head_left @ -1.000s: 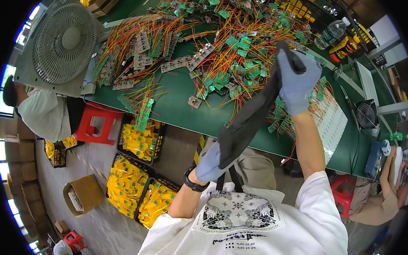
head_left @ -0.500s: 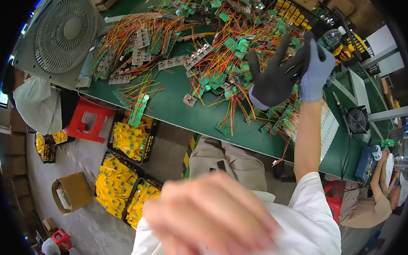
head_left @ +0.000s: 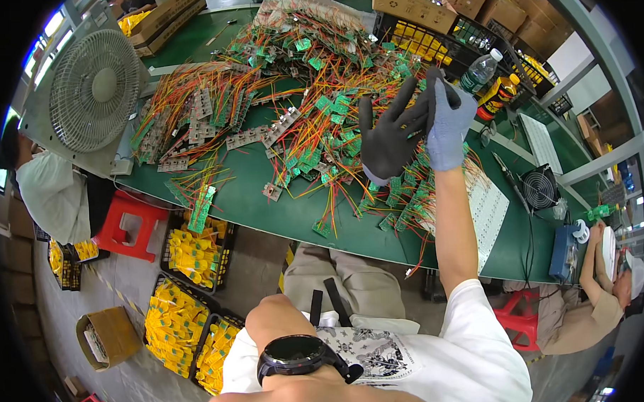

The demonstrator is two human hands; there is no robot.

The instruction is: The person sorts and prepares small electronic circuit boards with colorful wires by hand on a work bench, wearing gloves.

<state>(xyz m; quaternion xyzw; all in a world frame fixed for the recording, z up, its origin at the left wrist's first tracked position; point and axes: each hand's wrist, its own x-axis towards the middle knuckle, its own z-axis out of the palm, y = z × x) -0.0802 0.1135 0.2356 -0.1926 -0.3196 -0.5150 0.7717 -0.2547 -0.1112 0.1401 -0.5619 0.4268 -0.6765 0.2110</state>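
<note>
Right hand (head_left: 450,122) pinches loose glove (head_left: 390,147) just leftward, fingers pointing away; left hand (head_left: 311,400) farther, its grip I cannot tell.

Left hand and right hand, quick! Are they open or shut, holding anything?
Left hand: fingers out of view, so it cannot be told.
Right hand: closed, holding an empty black-palmed glove.

Cuts left hand (head_left: 308,401) off at view's lower edge; partly obscures grip of right hand (head_left: 449,129) on dark glove (head_left: 391,145); leaves circuit boards (head_left: 302,44) toward far edge of bench (head_left: 255,203) too small to distinguish.
</note>
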